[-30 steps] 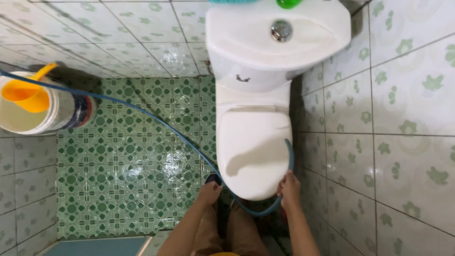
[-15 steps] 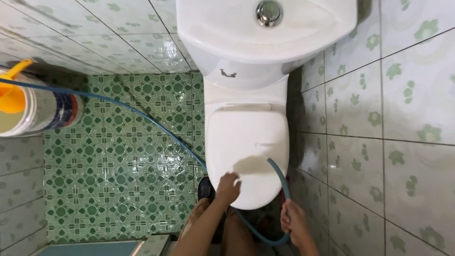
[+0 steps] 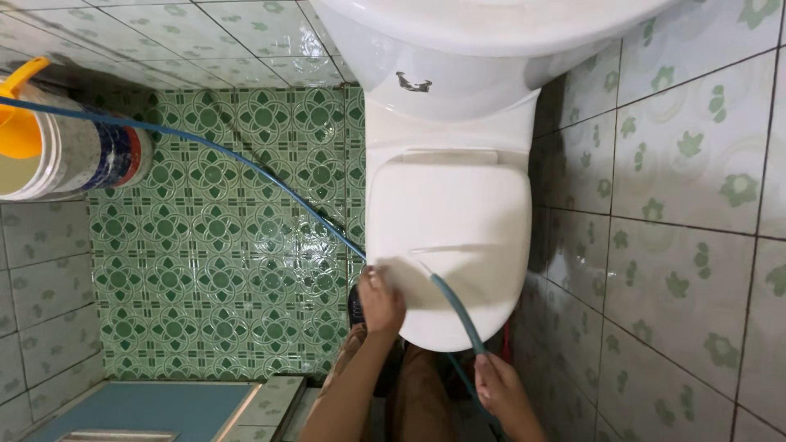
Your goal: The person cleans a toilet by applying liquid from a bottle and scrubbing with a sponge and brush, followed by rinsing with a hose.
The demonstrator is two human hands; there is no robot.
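Hands at the closed white ceramic toilet (image 3: 449,237)

Left hand (image 3: 381,300) grips the toilet's front-left lid edge; right hand (image 3: 499,391), fingers wrapped round the thin blue rubber hose (image 3: 458,315); tiled wall close right, white plastic bucket (image 3: 70,155) far left.

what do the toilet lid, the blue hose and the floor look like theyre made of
Toilet lid: smooth, glossy white, probably hard plastic; could be ceramic like the body.
Blue hose: thin and curving freely, so likely flexible plastic or rubber; the right hand holds it.
Floor: green patterned tiles with grout lines and a wet-looking shine, seemingly glazed ceramic.
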